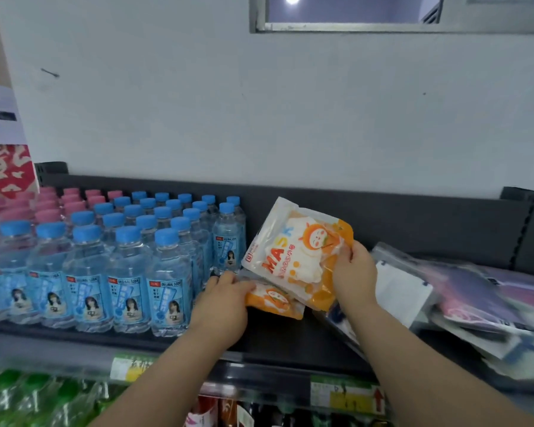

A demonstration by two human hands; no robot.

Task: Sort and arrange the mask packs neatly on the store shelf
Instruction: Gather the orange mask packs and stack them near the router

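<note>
Fingers (352, 254) of the right hand (355, 272) curl round the right edge of the upper pack (293, 251), an orange mask pack held tilted, its top leaning back toward the wall. Left hand (225, 300) fingers (244, 286) pinch the left end of the lower pack (275, 302), a matching one lying flat on the shelf (275, 337), just beside the bottles (167, 272). The upper pack's bottom corner overlaps the lower one.

The step looks like pairing the two orange packs. To do it well, the left hand should pin the lower pack so it cannot slide into the bottles, while the right lowers the upper pack squarely onto it or stands it behind, edges matched and prints facing out. The film is slick, so a grip near the corner seam is safer. The loose pile (475, 291) of purple and grey packs to the right is unsorted; keep the orange ones apart from it.
</note>
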